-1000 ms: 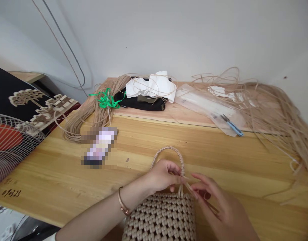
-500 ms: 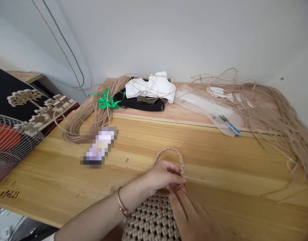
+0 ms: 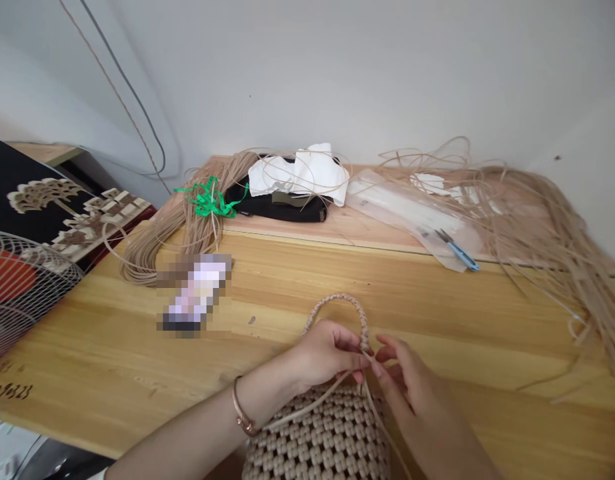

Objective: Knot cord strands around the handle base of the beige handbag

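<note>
Handle arch toward the wall

Bag: bottom cut off below. Above bag, handle's left foot hidden behind your left hand. Strand at bag's right side: tail cut off. Right of bag, your right hand: fingertip grip too small to tell. Beyond bag leftward, phone: screen pixelated. Far left of bag, fan: cut off.
</note>
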Action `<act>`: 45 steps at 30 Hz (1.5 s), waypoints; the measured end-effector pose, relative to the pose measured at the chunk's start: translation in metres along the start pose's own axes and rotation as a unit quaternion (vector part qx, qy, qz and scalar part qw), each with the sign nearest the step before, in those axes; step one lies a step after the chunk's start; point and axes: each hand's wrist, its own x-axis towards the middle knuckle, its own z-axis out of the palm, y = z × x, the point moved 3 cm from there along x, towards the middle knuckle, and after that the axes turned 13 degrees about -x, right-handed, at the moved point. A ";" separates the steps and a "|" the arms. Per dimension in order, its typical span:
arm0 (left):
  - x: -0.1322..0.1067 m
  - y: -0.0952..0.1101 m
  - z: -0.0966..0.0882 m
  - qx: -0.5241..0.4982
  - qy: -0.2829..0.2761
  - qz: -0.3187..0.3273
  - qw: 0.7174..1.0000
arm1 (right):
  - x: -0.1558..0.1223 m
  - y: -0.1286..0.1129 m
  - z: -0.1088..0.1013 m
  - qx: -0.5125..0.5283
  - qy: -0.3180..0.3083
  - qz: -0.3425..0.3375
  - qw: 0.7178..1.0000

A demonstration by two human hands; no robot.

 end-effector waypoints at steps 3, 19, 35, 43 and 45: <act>0.001 0.000 0.001 -0.019 -0.001 -0.002 1.000 | -0.001 0.000 0.015 0.061 -0.083 0.022 0.994; 0.000 0.001 -0.007 0.017 -0.064 0.022 0.998 | 0.001 0.010 0.009 0.116 -0.155 0.005 0.981; -0.005 0.008 -0.016 0.108 -0.046 -0.042 0.992 | -0.003 0.019 0.010 0.234 -0.149 0.030 0.960; 0.000 -0.005 -0.017 0.015 -0.014 -0.091 0.996 | -0.001 0.020 0.017 0.179 -0.070 0.035 0.981; 0.000 -0.007 -0.017 -0.013 -0.015 -0.096 0.995 | -0.002 0.018 0.016 0.131 -0.041 0.015 0.990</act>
